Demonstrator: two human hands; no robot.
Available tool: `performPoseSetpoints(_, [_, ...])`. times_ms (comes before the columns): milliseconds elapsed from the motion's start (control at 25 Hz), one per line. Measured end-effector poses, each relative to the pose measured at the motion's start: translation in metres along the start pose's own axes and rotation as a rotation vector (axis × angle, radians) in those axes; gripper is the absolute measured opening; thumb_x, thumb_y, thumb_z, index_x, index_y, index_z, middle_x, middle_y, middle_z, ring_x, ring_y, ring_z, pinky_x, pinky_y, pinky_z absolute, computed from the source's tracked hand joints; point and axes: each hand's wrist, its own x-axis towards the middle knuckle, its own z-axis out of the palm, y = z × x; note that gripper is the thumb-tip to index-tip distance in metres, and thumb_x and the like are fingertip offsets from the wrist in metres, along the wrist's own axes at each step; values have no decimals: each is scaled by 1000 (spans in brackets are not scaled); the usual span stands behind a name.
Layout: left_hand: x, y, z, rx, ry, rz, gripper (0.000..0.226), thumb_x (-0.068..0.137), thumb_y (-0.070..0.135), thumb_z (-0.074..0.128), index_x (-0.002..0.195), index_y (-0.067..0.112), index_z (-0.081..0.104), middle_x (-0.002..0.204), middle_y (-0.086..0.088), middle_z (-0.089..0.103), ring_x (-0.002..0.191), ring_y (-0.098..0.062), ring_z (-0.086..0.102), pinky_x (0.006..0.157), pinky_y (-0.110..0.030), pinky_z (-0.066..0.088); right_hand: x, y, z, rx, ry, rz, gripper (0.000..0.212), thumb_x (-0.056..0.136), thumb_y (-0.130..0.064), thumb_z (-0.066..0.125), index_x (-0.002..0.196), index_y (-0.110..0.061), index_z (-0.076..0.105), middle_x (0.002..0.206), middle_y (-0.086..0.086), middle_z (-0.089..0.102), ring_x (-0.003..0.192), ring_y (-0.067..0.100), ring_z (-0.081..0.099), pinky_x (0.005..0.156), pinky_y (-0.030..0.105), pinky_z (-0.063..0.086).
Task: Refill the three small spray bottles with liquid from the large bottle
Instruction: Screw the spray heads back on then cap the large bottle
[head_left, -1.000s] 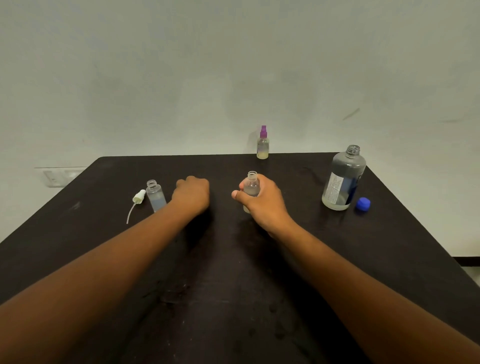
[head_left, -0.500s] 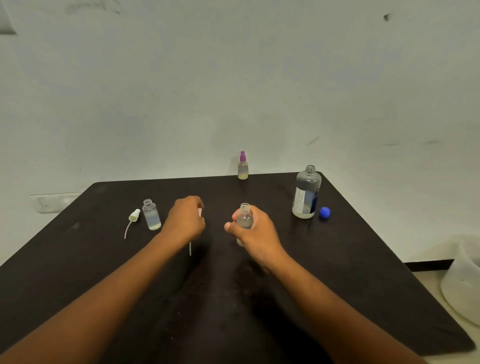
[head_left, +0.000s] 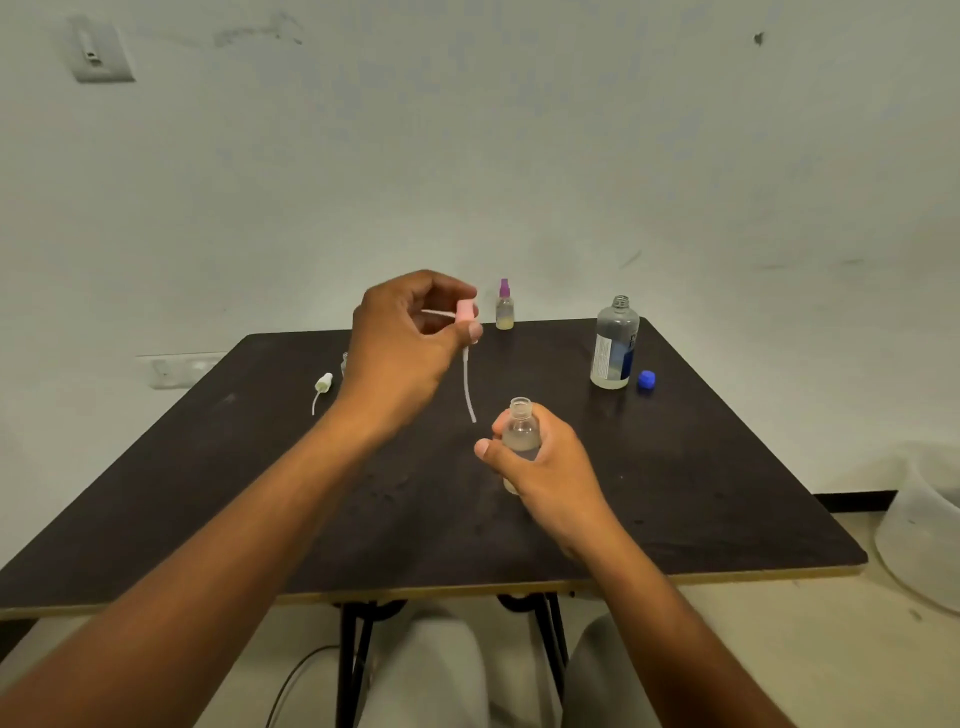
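Note:
My right hand (head_left: 540, 467) grips an open small clear bottle (head_left: 521, 434) standing on the dark table (head_left: 701, 493). Above and to its left, my left hand (head_left: 405, 343) pinches a pink spray cap (head_left: 464, 312) whose white dip tube (head_left: 468, 387) hangs down over the table. The large clear bottle (head_left: 614, 343) stands uncapped at the back right with its blue cap (head_left: 646, 379) beside it. A capped purple-topped spray bottle (head_left: 504, 305) stands at the far edge. Another small open bottle (head_left: 344, 361) is mostly hidden behind my left hand, with a white spray cap (head_left: 322, 387) lying beside it.
A white plastic bucket (head_left: 924, 530) stands on the floor to the right of the table. The table's front edge (head_left: 467, 590) lies close above my knees, with black metal legs and a cable below.
My left hand rose off the table, lifting the pink spray cap so its tube hangs free. My right hand kept holding the small bottle. The view pulled back and tilted up.

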Motion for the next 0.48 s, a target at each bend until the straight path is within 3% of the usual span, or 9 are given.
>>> performPoseSetpoints(160, [-9, 34, -4, -40, 4, 112, 28, 85, 14, 82, 111, 18, 74, 102, 9, 77, 91, -5, 75, 84, -29, 62, -17, -8, 8, -29, -27, -19, 17, 86, -23, 78, 90, -17, 63, 74, -11, 63, 67, 1, 59, 67, 29, 52])
performPoseSetpoints(320, [-17, 39, -4, -41, -17, 102, 29, 85, 12, 82, 112, 17, 73, 102, 8, 77, 91, -4, 75, 84, -27, 62, -23, -14, 12, -59, -37, -20, 15, 87, -28, 78, 92, -24, 64, 82, -8, 66, 75, 6, 63, 71, 36, 57])
performPoseSetpoints(480, [-32, 34, 1, -56, -57, 51, 27, 84, 8, 81, 109, 17, 74, 100, 9, 77, 89, -2, 74, 83, -20, 60, -23, -22, 13, -46, -42, -32, 16, 88, -28, 77, 92, -26, 62, 85, -5, 67, 73, 8, 63, 65, 34, 56])
